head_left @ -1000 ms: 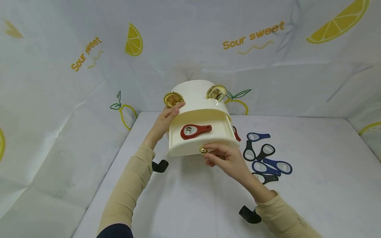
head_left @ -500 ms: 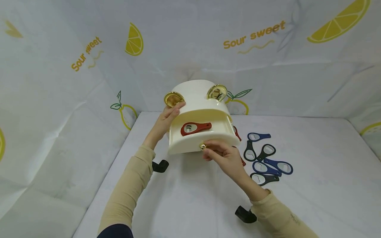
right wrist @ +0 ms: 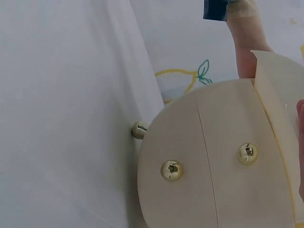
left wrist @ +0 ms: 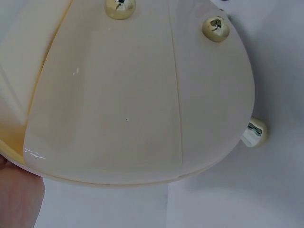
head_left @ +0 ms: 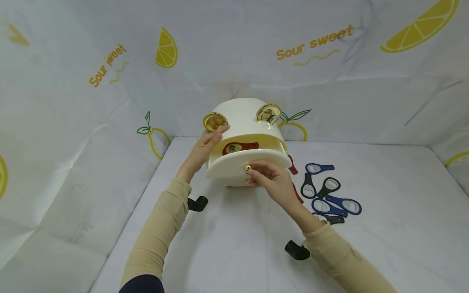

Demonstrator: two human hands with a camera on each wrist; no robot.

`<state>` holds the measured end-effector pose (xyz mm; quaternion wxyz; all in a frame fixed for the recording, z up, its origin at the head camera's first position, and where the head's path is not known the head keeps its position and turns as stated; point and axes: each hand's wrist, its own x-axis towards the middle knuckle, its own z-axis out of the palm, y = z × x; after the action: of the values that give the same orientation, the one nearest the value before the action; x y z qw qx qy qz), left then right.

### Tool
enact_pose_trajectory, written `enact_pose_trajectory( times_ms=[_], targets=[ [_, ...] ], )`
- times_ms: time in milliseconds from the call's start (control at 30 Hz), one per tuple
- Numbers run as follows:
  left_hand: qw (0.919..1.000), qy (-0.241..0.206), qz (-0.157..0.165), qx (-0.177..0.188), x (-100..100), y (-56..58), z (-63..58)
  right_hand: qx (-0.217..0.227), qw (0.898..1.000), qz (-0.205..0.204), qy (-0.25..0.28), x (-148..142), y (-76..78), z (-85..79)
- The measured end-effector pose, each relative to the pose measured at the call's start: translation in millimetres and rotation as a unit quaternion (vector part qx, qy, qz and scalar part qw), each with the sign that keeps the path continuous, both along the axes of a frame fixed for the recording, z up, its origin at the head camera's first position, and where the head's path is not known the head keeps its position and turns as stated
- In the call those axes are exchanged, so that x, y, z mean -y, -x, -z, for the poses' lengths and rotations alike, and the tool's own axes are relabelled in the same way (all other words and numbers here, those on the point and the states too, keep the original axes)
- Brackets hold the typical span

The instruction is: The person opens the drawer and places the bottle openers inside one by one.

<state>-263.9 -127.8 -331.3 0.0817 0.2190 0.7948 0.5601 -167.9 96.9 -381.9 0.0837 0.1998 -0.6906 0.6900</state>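
A cream drawer box (head_left: pixel 242 116) with gold disc-shaped ears stands at mid-table. Its top drawer (head_left: pixel 223 166) sticks partly out, a red bottle opener (head_left: pixel 239 147) lying inside and partly hidden by the front. My right hand (head_left: pixel 272 179) pinches the drawer's gold knob (head_left: pixel 247 167) between thumb and fingertips. Against the box's left side rests my left hand (head_left: pixel 199 152), fingers reaching up below the left ear (head_left: pixel 215 121). In the right wrist view, two lower gold knobs (right wrist: pixel 172 170) sit on flush fronts, and a gold foot (right wrist: pixel 139 129) shows beneath.
Right of the box lie several bottle openers, blue (head_left: pixel 343 204), black (head_left: pixel 308 186) and red (head_left: pixel 292 165), some overlapping. Black bent pieces (head_left: pixel 297 250) show by the forearms. Behind rises a white cloth (head_left: pixel 234 61) with lemon prints.
My right hand has moved the drawer inward, knob and front going back toward the box. The red bottle opener inside went back with it. My left hand stays in place.
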Motion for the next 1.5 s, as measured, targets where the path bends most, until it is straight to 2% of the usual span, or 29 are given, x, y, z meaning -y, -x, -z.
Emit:
enact_pose_trajectory(
  times_ms=[100,333,467,700,900,1167,1400,1500],
  targets=[
    [1.0000,0.005,-0.001,0.000,0,0.0,-0.4,0.017,1.000,0.007,-0.005,-1,6.5,-1.1],
    [0.9999,-0.002,-0.006,-0.014,5,19.9,23.2,0.030,1.000,0.004,0.007,0,20.0,-2.3],
    [1.0000,-0.004,-0.004,-0.007,4,18.0,18.7,0.032,0.999,0.008,0.008,2,26.7,-3.4],
    [1.0000,-0.004,-0.001,-0.009,1,1.5,-0.2,0.036,0.999,-0.001,0.023,5,38.0,-2.1],
    [0.9999,-0.007,-0.005,-0.009,-1,-1.1,-3.8,0.038,0.999,-0.001,0.032,7,42.2,-3.2],
    [1.0000,-0.004,-0.004,-0.007,-1,1.5,-0.2,0.046,0.998,-0.008,0.047,7,45.3,-3.5],
    [0.9997,-0.011,-0.005,-0.019,3,18.9,20.0,0.047,0.998,-0.013,0.043,7,46.1,-3.0],
    [0.9996,-0.008,-0.005,-0.025,4,19.6,21.1,0.039,0.999,-0.017,0.033,5,46.1,-0.9]
  ],
)
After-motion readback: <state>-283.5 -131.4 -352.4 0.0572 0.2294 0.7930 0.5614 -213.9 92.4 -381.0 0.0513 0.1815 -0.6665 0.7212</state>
